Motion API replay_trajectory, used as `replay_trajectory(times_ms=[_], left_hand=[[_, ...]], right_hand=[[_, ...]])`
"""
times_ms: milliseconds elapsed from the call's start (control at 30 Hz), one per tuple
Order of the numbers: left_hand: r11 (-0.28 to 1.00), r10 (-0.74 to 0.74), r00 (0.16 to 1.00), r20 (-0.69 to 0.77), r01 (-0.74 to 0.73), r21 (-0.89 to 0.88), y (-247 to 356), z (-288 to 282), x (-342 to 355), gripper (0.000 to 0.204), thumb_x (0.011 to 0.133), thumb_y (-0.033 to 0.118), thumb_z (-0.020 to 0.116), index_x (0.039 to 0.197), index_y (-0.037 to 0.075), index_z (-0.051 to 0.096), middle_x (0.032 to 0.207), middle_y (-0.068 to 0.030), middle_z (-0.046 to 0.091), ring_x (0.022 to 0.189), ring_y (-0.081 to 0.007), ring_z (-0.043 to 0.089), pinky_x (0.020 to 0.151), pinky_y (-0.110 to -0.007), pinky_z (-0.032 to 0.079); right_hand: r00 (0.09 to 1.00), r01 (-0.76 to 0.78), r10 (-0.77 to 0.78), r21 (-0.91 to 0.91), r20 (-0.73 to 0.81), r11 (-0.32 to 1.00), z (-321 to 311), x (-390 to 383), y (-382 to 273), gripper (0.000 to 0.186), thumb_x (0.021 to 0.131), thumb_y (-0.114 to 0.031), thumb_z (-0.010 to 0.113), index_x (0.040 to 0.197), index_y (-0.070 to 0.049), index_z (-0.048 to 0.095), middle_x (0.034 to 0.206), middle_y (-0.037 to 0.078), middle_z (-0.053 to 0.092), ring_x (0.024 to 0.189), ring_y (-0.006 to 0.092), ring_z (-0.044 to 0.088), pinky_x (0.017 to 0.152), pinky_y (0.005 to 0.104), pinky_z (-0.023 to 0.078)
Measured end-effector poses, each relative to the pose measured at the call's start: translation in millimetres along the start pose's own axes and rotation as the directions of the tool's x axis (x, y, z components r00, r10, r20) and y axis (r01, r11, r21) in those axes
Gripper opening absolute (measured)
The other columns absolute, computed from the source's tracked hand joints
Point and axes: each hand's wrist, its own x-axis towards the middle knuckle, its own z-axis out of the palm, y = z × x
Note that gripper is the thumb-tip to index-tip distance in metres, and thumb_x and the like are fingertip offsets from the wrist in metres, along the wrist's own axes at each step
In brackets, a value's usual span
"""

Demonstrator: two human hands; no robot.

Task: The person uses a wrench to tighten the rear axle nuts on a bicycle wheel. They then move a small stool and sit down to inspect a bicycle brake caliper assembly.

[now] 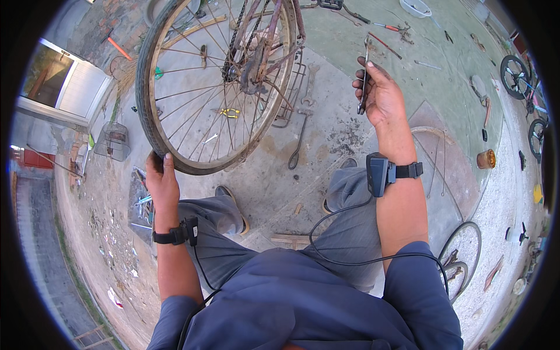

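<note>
A: What are the surfaces like?
B: Stained, gritty concrete [274, 201] lies near, with a smoother greenish stretch [431, 87] far right. A wire basket [114, 142] stands on the left, and a rusty round tin [486, 159] on the right.

A: And the wheel [230, 74]?
B: It sits left of centre on the far side, just beyond the person's legs. Its round metal rim looks brown and dull, with thin straight spokes, and a dark chain [235, 35] runs up from the hub. The tyre [145, 99] is black rubber, greyed with dust.

A: What are the hands doing?
B: The left hand [162, 184] grips the near left edge of the tyre, its thumb against the side; some of its fingers are hidden. The right hand [382, 99], raised on the right and well apart from the wheel, pinches a slim metal spanner [365, 81] between thumb and darkened fingertips, nearly upright.

A: Any counts?
B: One spanner in hand, one pair of yellow pliers [229, 113] seen through the spokes, two black wristbands [382, 173], two shoes [233, 207] and, far right, two other dark wheels [515, 77].
</note>
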Motion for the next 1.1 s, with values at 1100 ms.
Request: replay_trajectory(times_ms=[1100], left_hand=[[0.999,-0.02,0.999,0.037,0.021,-0.037,-12.6,-0.8,-4.6,0.036,0.101,0.01,0.06,0.131,-0.007,0.051,0.119,-0.011,0.064,0.107,-0.015,0.059,0.097,-0.03,0.045]], right_hand=[[1.0,0.014,-0.013,-0.05,0.014,0.999,1.2,-0.5,2.3,0.03,0.099,-0.025,0.064,0.122,-0.005,0.065,0.089,0.004,0.064,0.074,0.0157,0.062,0.06,0.0275,0.046]])
